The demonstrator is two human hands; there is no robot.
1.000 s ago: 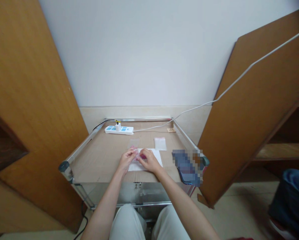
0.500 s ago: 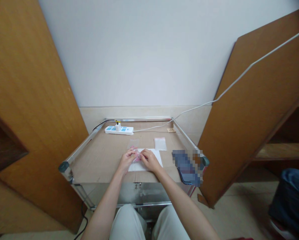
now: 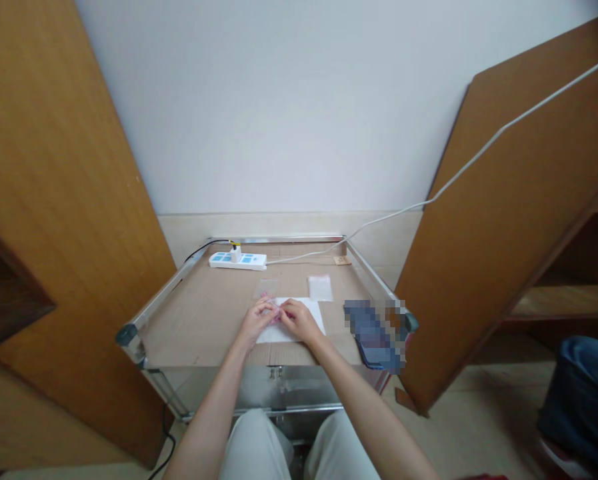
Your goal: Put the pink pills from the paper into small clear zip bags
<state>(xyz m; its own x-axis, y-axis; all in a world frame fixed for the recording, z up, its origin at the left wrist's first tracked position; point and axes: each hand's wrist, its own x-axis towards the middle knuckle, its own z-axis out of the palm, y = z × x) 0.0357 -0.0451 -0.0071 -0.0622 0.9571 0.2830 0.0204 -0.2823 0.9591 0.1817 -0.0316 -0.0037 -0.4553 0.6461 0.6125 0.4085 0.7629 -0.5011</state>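
My left hand [image 3: 257, 319] and my right hand [image 3: 297, 317] meet over a white sheet of paper [image 3: 309, 321]. Between their fingertips is a small clear plastic bag with pink markings or contents [image 3: 271, 305]; the fingers cover much of it. Both hands are closed in a pinch on it, thumbs and forefingers nearly touching. Just beyond lies a flat clear plastic bag [image 3: 267, 287] on the cardboard. A stack of clear bags [image 3: 321, 288] rests behind the paper, to the right.
The cart top is covered with cardboard [image 3: 193, 313] inside a metal rim [image 3: 279, 239]. At the back left sits a white power strip [image 3: 237, 261], its cable running right. A dark, pixelated object [image 3: 371, 337] lies at right. Someone's clothed leg [image 3: 581, 393] shows far right.
The fingers of both hands have shifted slightly around the small plastic bag, and less of it shows now. Everything else stays in place.
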